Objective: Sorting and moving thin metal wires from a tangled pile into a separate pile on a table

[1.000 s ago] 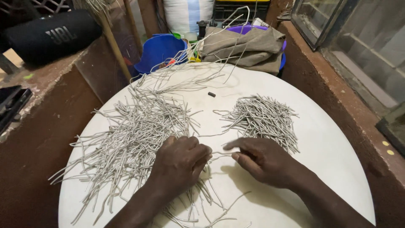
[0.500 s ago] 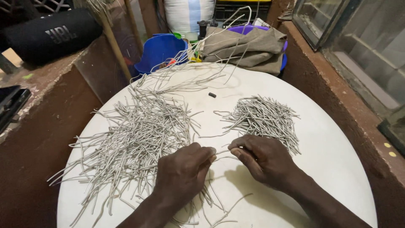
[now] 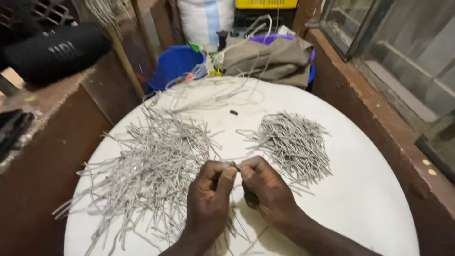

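My left hand [image 3: 208, 199] and right hand [image 3: 265, 192] meet fingertip to fingertip, both pinching one short grey strand [image 3: 235, 165] between them, just above the white table [image 3: 369, 204]. A loose heap [image 3: 151, 166] of strands lies left of my left hand; a tidier pile [image 3: 294, 142] sits beyond my right.

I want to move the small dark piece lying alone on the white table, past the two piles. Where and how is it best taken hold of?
Probably pinch the small dark piece across its short width, coming straight down from above. It lies flat on the round white table, so its sides are exposed to the fingers. It sits apart from the right pile of short grey strands, though thin loose strands lie close by.
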